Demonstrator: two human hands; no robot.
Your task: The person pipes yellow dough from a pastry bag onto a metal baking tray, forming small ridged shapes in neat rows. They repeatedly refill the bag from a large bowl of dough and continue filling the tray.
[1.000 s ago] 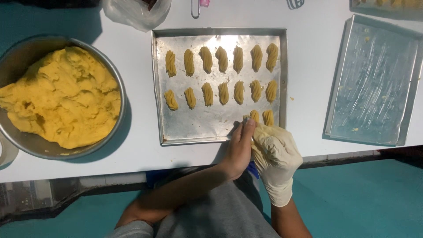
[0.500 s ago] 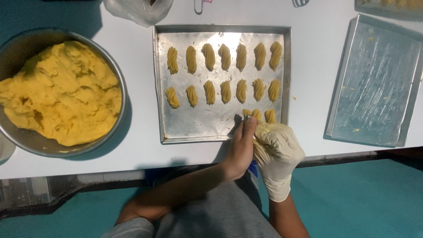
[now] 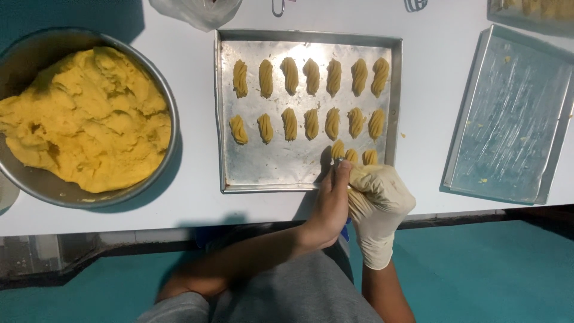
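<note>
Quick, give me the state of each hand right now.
Left hand: bare, closed on the tip of the piping bag over the baking tray.
Right hand: gloved, closed around the piping bag.

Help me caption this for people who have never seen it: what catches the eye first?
The bright yellow dough heaped in the big metal bowl at far left stands out most. Next come neat rows of twisted dough pieces on the steel tray in the middle. At its near edge, the bare left hand and gloved right hand press together.
</note>
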